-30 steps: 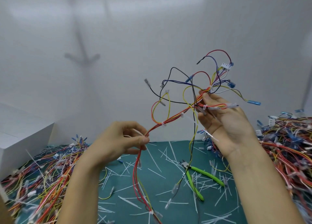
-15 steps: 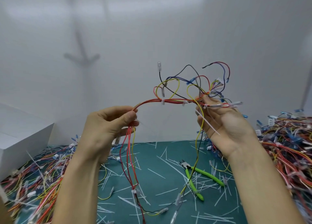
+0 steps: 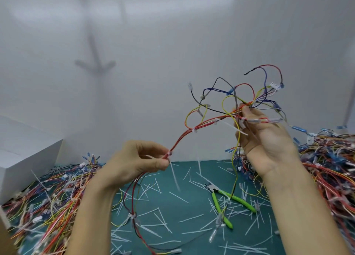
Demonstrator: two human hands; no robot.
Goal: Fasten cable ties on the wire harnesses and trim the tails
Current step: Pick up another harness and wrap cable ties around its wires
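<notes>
The multicoloured wire harness with white cable ties is held in the air above the teal mat, stretched between 2 hands. The left hand pinches its red trunk at a tie. The right hand grips the branching end. Green-handled cutters lie on the mat.

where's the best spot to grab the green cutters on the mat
Take the cutters by both green handles, coming in from the near side. The handles splay open toward the person, while the metal jaws point away toward the wall.
</notes>
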